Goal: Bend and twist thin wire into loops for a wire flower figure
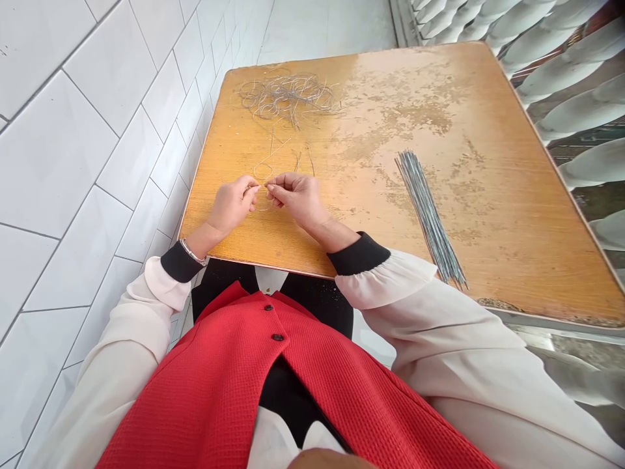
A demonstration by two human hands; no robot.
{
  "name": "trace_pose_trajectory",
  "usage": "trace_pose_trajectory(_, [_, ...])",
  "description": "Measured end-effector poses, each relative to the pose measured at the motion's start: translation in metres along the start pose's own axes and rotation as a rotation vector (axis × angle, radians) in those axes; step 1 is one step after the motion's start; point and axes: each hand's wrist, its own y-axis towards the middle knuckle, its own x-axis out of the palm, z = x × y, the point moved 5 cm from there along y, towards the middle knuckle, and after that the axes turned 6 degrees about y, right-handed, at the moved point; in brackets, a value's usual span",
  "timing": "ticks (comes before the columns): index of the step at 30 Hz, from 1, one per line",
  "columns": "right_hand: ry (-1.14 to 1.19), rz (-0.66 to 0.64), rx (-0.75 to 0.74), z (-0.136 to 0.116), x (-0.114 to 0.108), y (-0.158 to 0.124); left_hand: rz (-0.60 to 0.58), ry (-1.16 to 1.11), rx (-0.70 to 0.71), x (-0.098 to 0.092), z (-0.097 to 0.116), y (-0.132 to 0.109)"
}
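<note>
Both my hands are over the near left part of the wooden table, fingertips almost touching. My left hand (235, 205) is closed in a pinch, and my right hand (297, 198) pinches too, just beside it. A thin wire (264, 171) curls in a loop right beyond the fingertips and seems to run into them; its ends are hard to make out. Short wire pieces (311, 161) lie just past my right hand. Farther back sits a loose tangle of thin wire (288, 96). A bundle of straight grey wires (432, 218) lies at the right.
The worn wooden table (508, 195) stretches away to the right. White wall tiles (73, 163) stand close along my left side. A white balustrade (576, 117) runs past the table's right edge.
</note>
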Motion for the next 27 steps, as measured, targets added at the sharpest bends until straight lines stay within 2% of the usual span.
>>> trace_pose_trajectory(4, [-0.142,0.029,-0.038,0.0,0.0,-0.001,0.036,0.321,0.101,0.0,0.008,-0.001])
trace_pose_trajectory(8, [-0.182,0.038,-0.027,0.002,0.0,0.0,-0.003,0.683,0.126,0.008,0.01,-0.001])
trace_pose_trajectory(11, [-0.138,0.041,-0.003,0.003,0.0,0.001,0.019,0.757,0.16,0.016,0.009,0.0])
trace_pose_trajectory(16, [-0.01,0.025,0.061,0.004,0.002,0.001,0.06,0.649,0.119,0.021,0.002,0.005])
trace_pose_trajectory(20, [0.053,0.043,0.1,0.002,0.002,0.001,0.071,0.404,0.09,0.014,0.004,0.006])
trace_pose_trajectory(23, [0.055,0.061,0.107,0.0,-0.002,0.003,0.038,0.197,0.044,0.007,0.006,0.004])
trace_pose_trajectory(27, [0.056,0.055,0.123,0.001,-0.005,0.004,-0.01,0.088,-0.017,0.004,0.006,0.0])
